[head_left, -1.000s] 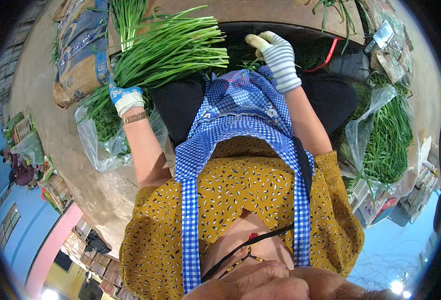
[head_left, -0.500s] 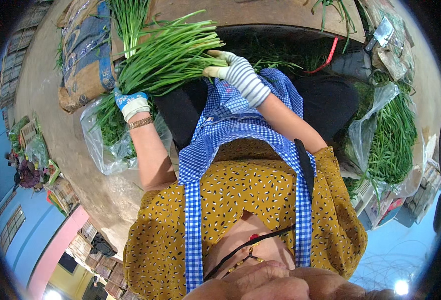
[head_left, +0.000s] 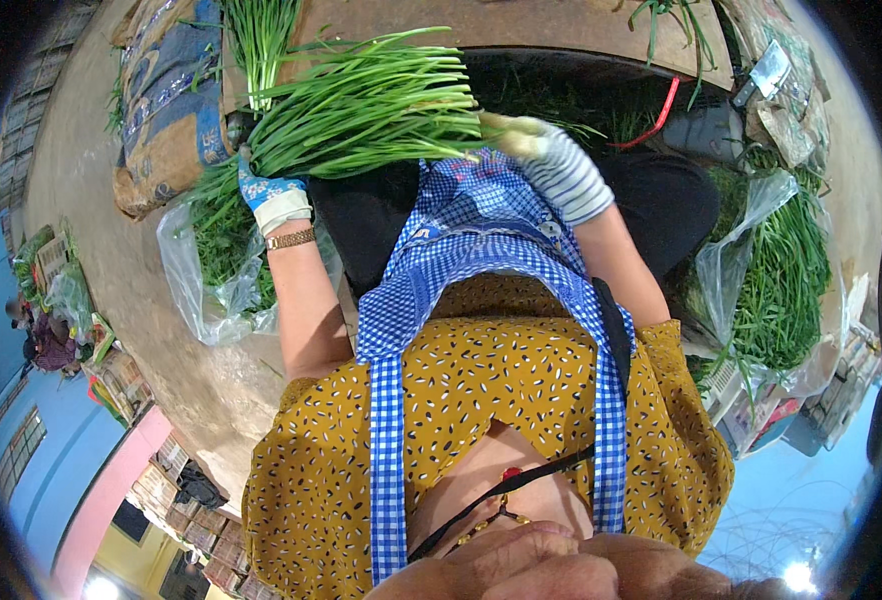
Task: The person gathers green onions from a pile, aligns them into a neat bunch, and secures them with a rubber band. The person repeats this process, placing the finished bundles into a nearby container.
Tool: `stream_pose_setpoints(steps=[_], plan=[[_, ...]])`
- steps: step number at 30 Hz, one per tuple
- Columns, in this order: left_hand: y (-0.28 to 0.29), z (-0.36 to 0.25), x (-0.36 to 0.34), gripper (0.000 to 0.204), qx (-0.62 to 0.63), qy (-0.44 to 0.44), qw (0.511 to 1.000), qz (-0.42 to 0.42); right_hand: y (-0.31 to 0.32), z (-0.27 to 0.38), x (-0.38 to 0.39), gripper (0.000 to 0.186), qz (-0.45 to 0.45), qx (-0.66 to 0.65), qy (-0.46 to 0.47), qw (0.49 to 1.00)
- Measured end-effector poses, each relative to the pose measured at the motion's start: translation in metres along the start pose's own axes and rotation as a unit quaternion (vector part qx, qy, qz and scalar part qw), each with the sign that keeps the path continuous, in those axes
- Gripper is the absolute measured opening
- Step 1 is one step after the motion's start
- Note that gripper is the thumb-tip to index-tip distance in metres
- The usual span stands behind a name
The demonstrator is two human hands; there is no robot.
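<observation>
We see the grey floor [head_left: 111, 240] all around us, and on it a big printed sack [head_left: 166, 110] at our left. At our right a clear bag [head_left: 781, 270] is full of long green stalks, and another clear bag [head_left: 211, 290] of greens lies by our left knee. Over our lap, on top of the blue checked apron [head_left: 481, 230], we hold a fat bunch of green chives [head_left: 361, 110], with the tips fanning up and left. Our left hand [head_left: 266, 190], in a blue glove, closes its grip around the bunch from under its left end. Our right hand [head_left: 541, 150], in a striped glove, holds the cut ends, but we cannot tell how tight its grip is. We think the bunch could come apart, because nothing ties it. If one hand lets go a little, thin stalks may slide out and drop on the dusty floor.
</observation>
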State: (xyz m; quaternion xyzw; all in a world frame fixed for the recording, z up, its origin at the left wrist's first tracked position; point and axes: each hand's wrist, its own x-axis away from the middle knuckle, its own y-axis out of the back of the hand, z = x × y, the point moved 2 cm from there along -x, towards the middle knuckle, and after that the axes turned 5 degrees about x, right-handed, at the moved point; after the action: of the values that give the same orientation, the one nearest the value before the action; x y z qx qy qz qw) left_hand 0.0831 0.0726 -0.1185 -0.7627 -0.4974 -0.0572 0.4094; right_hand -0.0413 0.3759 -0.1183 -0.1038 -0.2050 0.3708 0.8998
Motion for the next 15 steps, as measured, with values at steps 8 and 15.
stream_pose_setpoints(steps=[8,15], plan=[[0.013,-0.007,-0.004,0.044,0.035,-0.017,0.999,-0.014,0.053,0.040,0.021,0.028,-0.200,0.794,0.165,0.550],[0.006,-0.002,-0.009,0.041,0.059,-0.033,0.996,0.050,-0.046,-0.022,-0.059,0.050,-0.043,0.062,0.053,0.996]])
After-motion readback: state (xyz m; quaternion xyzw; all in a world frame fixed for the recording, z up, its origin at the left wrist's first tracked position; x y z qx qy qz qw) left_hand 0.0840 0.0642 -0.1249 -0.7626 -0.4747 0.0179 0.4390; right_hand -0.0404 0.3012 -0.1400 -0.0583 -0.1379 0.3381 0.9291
